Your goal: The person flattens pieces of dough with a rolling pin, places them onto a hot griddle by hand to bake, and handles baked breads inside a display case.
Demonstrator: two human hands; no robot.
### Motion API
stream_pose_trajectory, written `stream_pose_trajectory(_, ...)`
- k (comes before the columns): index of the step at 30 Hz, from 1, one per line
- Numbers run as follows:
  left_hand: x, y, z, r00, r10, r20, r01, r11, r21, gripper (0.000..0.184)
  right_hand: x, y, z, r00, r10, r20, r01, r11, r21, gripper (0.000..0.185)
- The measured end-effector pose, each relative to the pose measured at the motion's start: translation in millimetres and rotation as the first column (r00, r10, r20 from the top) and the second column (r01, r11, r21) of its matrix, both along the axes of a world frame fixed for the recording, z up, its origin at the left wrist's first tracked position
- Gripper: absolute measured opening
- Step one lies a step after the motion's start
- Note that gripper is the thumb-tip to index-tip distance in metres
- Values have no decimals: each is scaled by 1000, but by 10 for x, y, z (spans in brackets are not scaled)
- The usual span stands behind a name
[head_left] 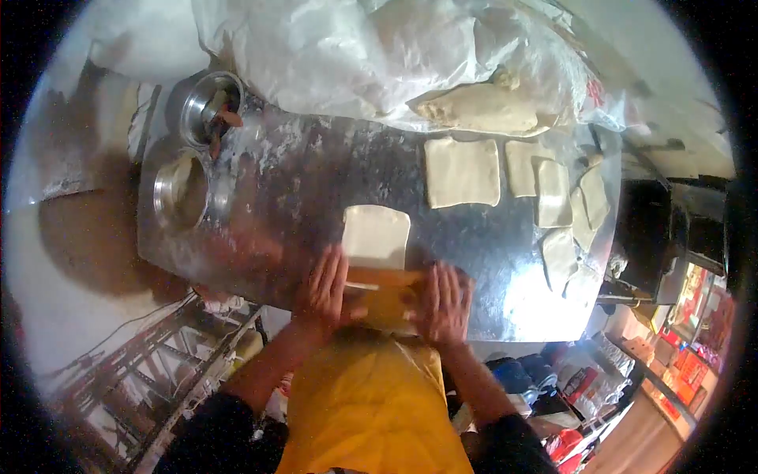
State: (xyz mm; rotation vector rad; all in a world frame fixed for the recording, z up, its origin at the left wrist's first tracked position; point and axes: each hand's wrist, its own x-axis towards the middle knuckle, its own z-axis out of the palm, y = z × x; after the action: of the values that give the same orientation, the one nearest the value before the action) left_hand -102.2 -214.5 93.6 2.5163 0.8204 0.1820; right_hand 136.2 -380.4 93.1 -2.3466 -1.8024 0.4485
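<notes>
A pale rectangular dough sheet [377,235] lies on the dark metal table in front of me. Across its near edge lies what looks like a brown wooden rolling pin [387,277], partly blurred. My left hand [322,288] is over its left end, fingers pointing forward. At the right end, my right hand [444,304] rests on it in the same way, a little blurred. The pin's ends are hidden beneath the hands. A thin pale strip, perhaps dough, shows just below the pin.
Several dough pieces [463,172] lie on the table's right side. At the back, a larger dough lump [482,108] sits by plastic sheeting [355,59]. Two metal bowls [158,197] stand at left. Flour marks the tabletop [284,186]. A ladder-like frame [170,359] is below left.
</notes>
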Motion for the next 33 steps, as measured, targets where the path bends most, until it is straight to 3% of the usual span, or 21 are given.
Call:
stream_pose_trajectory(2,554,707,86,996,43,-75,-36,996,82,90,484,744,-51,999,32,36,-34,998,49,87)
stream_pose_trajectory(4,1038,1393,-151,995,99,-16,-93,967,238,84,888,1419,-248,973,-1,231,-39,985,167,82)
stream_pose_trajectory(6,1352,1733,-223,979,199,44,-203,946,252,82,1029,1800,-98,970,-141,199,78,953,292,79)
stream_pose_trajectory(9,1073,1375,-270,986,166,15,-165,957,237,90,834,1424,-228,967,-144,211,93,968,235,85)
stream_pose_trajectory(12,445,589,-108,993,87,-77,-75,986,150,98,393,559,-284,998,-28,48,20,988,154,88)
stream_pose_trajectory(13,302,353,-116,997,59,46,-64,990,123,97,269,321,-226,1000,6,9,-8,983,183,86)
stream_pose_trajectory(17,-89,-285,-147,997,65,-52,-55,985,165,98,47,-93,43,998,24,-66,-21,999,43,75)
stream_pose_trajectory(20,-271,-509,-157,994,38,-101,-2,943,333,92,-29,-276,0,994,19,-105,-14,999,42,69)
stream_pose_trajectory(22,-384,-617,-126,977,29,-212,20,974,225,87,-47,-331,37,988,97,-121,-89,994,69,65)
stream_pose_trajectory(24,-528,-669,-50,983,19,-182,15,983,185,82,4,-371,36,988,125,-90,-116,988,103,58)
stream_pose_trajectory(26,-634,-621,158,989,-124,-85,138,975,176,79,118,-438,-8,978,202,-56,-194,974,115,50)
stream_pose_trajectory(27,-676,-548,141,981,-186,-61,195,960,200,66,157,-470,45,980,193,-56,-186,976,114,50)
stream_pose_trajectory(28,-643,-503,86,979,-196,-60,204,959,197,66,190,-536,119,991,100,-87,-88,987,138,45)
stream_pose_trajectory(30,-462,-301,-48,977,125,171,-105,987,-121,57,232,-695,211,993,2,-119,16,989,147,41)
stream_pose_trajectory(32,49,115,112,950,224,217,-189,967,-168,52,258,-843,254,932,-308,-193,340,927,162,39)
stream_pose_trajectory(33,246,429,-91,948,232,219,-201,967,-156,56,284,-865,280,901,-395,-180,427,881,204,41)
